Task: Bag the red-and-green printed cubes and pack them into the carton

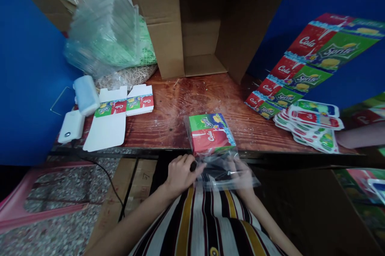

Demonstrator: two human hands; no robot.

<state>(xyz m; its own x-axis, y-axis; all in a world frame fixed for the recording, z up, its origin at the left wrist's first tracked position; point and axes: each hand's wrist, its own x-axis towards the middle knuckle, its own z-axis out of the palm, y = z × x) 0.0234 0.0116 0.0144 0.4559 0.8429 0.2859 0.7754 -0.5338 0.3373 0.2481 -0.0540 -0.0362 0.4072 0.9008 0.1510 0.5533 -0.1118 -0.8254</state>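
A small red and green printed box point(210, 135) marked Cola and Sprite lies flat near the table's front edge, inside a clear plastic bag point(222, 169). The bag's loose end hangs over the edge towards my body. My left hand point(182, 173) has its fingers curled at the bag's left side, gripping the film; a small dark spot shows by its thumb. On the other side my right hand point(243, 177) holds the bag's right part, seen partly through the film and slightly blurred.
Printed boxes point(285, 71) are stacked at right, beside piled flat packs point(313, 123) and another person's arm point(363, 135). Unfolded cartons point(108, 127), a white device point(71, 126) and clear plastic trays point(105, 31) are at left. A large cardboard box point(167, 27) stands behind.
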